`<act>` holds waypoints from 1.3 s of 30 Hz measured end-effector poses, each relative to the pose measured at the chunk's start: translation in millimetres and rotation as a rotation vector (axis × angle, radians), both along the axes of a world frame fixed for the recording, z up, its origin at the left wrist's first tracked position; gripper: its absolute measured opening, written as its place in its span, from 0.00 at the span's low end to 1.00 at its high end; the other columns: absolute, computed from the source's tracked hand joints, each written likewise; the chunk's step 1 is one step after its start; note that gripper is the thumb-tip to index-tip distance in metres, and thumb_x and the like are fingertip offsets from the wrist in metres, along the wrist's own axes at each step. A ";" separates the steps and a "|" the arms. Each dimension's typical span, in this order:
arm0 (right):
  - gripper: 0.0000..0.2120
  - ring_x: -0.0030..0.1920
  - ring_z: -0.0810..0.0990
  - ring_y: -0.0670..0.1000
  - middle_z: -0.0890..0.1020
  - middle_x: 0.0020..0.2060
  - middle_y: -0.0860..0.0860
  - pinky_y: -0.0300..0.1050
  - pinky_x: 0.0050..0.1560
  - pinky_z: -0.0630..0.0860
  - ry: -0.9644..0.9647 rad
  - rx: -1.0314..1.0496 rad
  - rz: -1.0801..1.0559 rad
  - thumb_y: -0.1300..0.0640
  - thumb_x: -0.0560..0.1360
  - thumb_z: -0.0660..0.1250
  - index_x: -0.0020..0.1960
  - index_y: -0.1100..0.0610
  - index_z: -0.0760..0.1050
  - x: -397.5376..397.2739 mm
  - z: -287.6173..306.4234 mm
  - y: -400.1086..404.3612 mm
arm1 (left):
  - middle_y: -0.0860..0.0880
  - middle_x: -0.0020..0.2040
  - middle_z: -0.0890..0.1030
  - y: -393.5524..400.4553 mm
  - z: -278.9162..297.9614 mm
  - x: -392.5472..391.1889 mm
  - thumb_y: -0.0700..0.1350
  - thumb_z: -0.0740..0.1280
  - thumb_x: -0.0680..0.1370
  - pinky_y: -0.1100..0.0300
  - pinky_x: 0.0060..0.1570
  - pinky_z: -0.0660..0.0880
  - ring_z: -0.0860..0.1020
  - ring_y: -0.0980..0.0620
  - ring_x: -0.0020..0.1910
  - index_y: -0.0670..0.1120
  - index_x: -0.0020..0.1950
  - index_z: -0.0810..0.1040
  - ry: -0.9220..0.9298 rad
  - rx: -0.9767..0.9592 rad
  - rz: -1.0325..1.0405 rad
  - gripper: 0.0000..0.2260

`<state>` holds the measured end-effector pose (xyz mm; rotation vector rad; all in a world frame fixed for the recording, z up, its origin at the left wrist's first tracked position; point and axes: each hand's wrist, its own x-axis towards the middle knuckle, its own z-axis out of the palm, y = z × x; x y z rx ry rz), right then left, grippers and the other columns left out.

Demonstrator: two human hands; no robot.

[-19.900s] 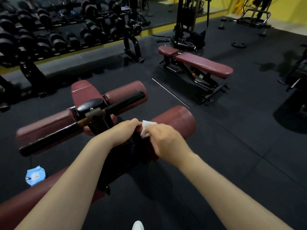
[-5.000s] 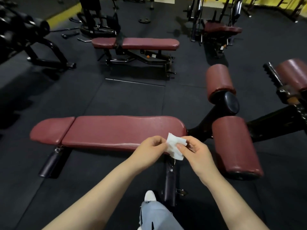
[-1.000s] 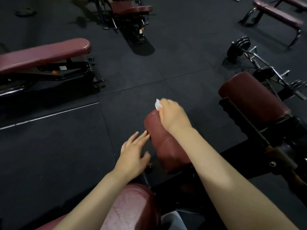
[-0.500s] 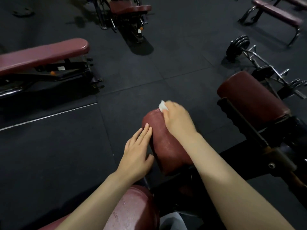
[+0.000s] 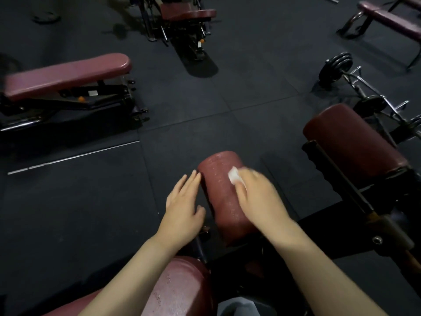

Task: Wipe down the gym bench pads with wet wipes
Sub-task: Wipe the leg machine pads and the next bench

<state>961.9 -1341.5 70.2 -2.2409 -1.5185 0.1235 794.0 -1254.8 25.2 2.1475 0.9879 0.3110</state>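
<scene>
midway through wiping the roller pad

right hand [image 5: 257,197] pinched the wet wipe [image 5: 234,177] against the roller pad [image 5: 222,201] between both hands; left hand [image 5: 184,209], fingers straight, braced its side. long overlapping strokes would have covered it best.

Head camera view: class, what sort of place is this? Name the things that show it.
Most likely a gym: maroon padded benches stand on dark rubber floor tiles, and a bar loaded with weight plates lies at right.

The right hand [image 5: 257,197] dragged the wipe [image 5: 234,177] back along the roller pad [image 5: 218,190].
</scene>
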 end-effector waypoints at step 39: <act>0.11 0.48 0.76 0.55 0.79 0.47 0.51 0.48 0.47 0.70 0.050 0.022 -0.010 0.55 0.82 0.56 0.58 0.55 0.75 -7.3 -4.6 -29.5 | 0.55 0.78 0.59 -30.9 -1.1 5.1 0.34 0.61 0.75 0.58 0.76 0.55 0.53 0.57 0.79 0.56 0.80 0.56 -0.042 -0.380 0.146 0.36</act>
